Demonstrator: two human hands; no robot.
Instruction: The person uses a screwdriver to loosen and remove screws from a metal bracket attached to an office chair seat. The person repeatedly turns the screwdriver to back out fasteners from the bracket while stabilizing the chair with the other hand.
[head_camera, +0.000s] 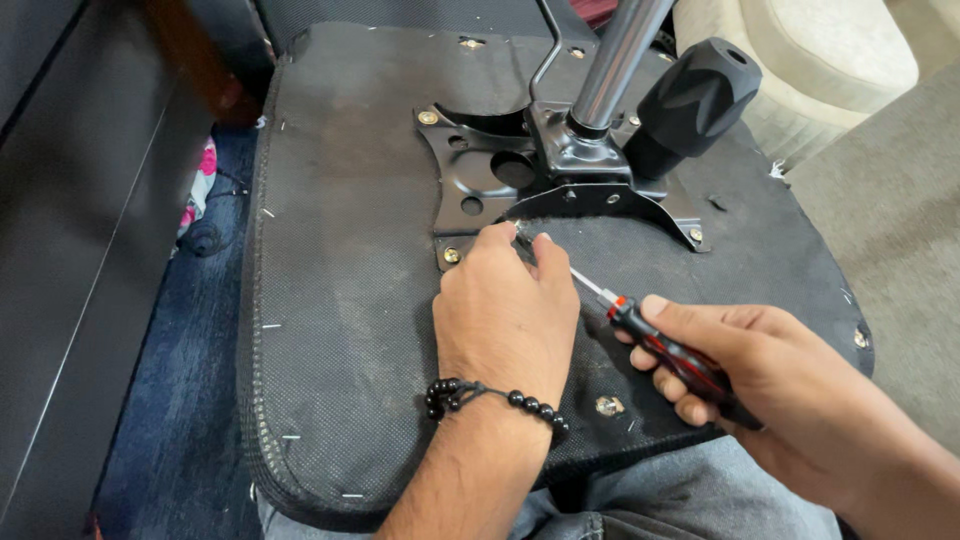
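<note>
My right hand (770, 385), lower right of frame, is clenched around the red-and-black handle of a screwdriver (660, 345). Shaft runs up-left toward frame centre; the tip is hidden behind my left fingers (500, 240).

My left hand (505, 320), centre of frame, lies palm-down on the seat underside (340, 300). Fingers are pinched together at the shaft tip, just below the lower edge of the black mounting plate (480, 185). Whether they grip the shaft or a small part: cannot tell. A black bead bracelet (490, 395) sits on that wrist.

Seat underside: black fabric, stapled along edges, resting across my lap, jeans (660, 500) visible at bottom. Mounting plate sits upper centre, w/ brass-coloured bolts (428, 117) at its corners. A chrome column (615, 60) rises from the plate to the top of frame. A black knob (695, 100) stands just right of the column.

Loose bolt head (609, 405) shows in fabric btwn both wrists. Blue carpet (170, 380) at lower left.
</note>
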